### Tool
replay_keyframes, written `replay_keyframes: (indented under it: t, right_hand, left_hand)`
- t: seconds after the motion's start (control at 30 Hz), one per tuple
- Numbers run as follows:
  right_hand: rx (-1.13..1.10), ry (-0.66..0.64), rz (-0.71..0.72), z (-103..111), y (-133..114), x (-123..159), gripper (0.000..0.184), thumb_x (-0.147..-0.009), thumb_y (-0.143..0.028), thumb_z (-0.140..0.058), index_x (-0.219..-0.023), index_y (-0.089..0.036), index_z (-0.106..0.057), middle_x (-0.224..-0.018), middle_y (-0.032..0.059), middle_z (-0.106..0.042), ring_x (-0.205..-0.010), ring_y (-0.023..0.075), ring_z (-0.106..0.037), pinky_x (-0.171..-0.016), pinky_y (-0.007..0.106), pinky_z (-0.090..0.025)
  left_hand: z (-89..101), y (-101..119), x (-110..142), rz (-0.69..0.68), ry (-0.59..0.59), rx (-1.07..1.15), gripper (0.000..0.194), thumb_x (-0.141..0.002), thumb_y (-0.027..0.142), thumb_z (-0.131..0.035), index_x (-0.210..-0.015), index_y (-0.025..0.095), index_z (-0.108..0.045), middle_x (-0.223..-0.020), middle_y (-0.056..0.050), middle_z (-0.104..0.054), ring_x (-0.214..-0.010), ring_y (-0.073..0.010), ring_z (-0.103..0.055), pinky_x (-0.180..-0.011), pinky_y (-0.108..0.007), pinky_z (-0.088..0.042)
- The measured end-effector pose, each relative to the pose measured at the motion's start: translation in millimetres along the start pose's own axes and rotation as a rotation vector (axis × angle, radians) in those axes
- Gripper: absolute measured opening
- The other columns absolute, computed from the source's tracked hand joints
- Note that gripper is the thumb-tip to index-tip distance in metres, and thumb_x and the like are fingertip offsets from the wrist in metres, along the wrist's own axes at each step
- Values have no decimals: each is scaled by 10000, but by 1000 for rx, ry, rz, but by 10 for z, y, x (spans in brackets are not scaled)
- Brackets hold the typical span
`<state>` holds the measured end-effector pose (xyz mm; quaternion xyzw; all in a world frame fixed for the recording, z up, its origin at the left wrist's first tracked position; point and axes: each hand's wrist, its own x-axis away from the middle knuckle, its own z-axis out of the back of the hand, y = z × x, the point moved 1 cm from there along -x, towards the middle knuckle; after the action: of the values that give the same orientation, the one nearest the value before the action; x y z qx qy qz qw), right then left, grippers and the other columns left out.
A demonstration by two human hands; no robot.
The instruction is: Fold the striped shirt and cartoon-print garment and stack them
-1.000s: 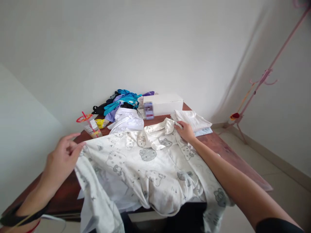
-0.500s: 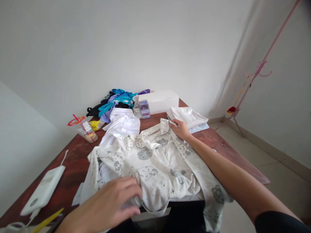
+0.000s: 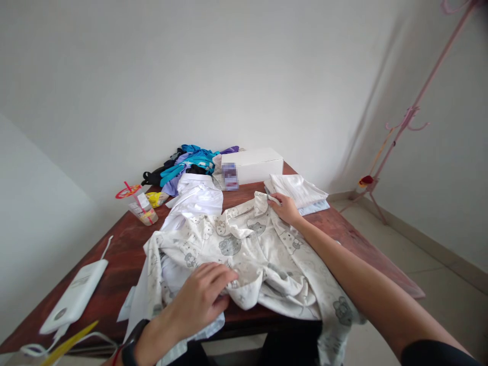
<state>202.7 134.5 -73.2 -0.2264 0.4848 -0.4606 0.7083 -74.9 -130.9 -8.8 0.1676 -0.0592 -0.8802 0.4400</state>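
Observation:
A white long-sleeved shirt (image 3: 244, 244) with a grey cartoon-cat print lies rumpled across the front of the table. My right hand (image 3: 285, 207) is closed on its upper right part, near the collar, with fingertips pinching the cloth. At the near side, my left hand (image 3: 206, 290) has its fingers bent around the shirt's lower edge, which is bunched and raised there. One sleeve runs beneath my right forearm and hangs over the table's front edge. Under and behind the shirt is a plain white garment (image 3: 200, 195).
Folded clothes (image 3: 299, 190) are stacked right of the shirt, by a white box (image 3: 259, 162). A heap of blue and black clothes (image 3: 190, 162) lies at the back. On the left are a plastic cup (image 3: 143, 208), a yellow packet (image 3: 155, 198) and a white power bank (image 3: 74, 296).
My left hand has moved up and to the right, pushing the shirt's lower edge away and bunching it. My right hand keeps its grip near the collar. The view has shifted slightly.

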Motion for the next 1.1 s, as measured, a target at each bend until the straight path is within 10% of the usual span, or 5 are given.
replay_keyframes:
  t: [0.17, 0.47, 0.6, 0.9, 1.1]
  right_hand:
    - [8, -10, 2, -4, 14, 0, 369, -859, -480, -600, -1018, -187, -758, -910, 62, -778, -796, 256, -649, -766, 354, -496]
    - [4, -10, 1, -15, 29, -4, 351, -855, -468, -611, -1001, -187, -762, -922, 65, -781, -819, 262, -664, -779, 353, -499]
    - [-5, -13, -5, -19, 38, -6, 367, -848, -483, -622, -1011, -184, -760, -943, 70, -785, -844, 275, -672, -803, 372, -503]
    - [-28, -52, -20, 4, 8, 2, 360, -857, -480, -612, -1015, -183, -741, -956, 65, -783, -876, 272, -685, -821, 361, -502]
    - [-50, -72, -36, -2, 42, 2, 361, -854, -493, -616, -1013, -192, -735, -954, 60, -781, -895, 276, -688, -839, 366, -506]
  left_hand:
    - [271, -22, -23, 371, 85, 287, 370, -988, 395, -576, -1328, 258, -530, -1190, -56, -699, -1039, -225, -670, -932, -324, -529]
    - [701, 104, 18, 335, -456, 350, 369, -1030, 493, -489, -902, 223, -705, -942, -20, -727, -938, -203, -668, -860, -257, -472]
    - [483, 222, -44, 263, -369, 261, 231, -968, 429, -651, -1110, 251, -686, -1099, -18, -727, -1025, -207, -675, -920, -273, -475]
    - [-275, 794, -318, -331, -207, -143, 571, -913, 522, -705, -1380, 240, -537, -1467, -106, -544, -1301, -296, -529, -1095, -440, -427]
    - [-519, 934, -546, -433, -121, -297, 214, -1030, 241, -508, -1196, 222, -642, -1213, -93, -654, -1074, -237, -603, -863, -376, -498]
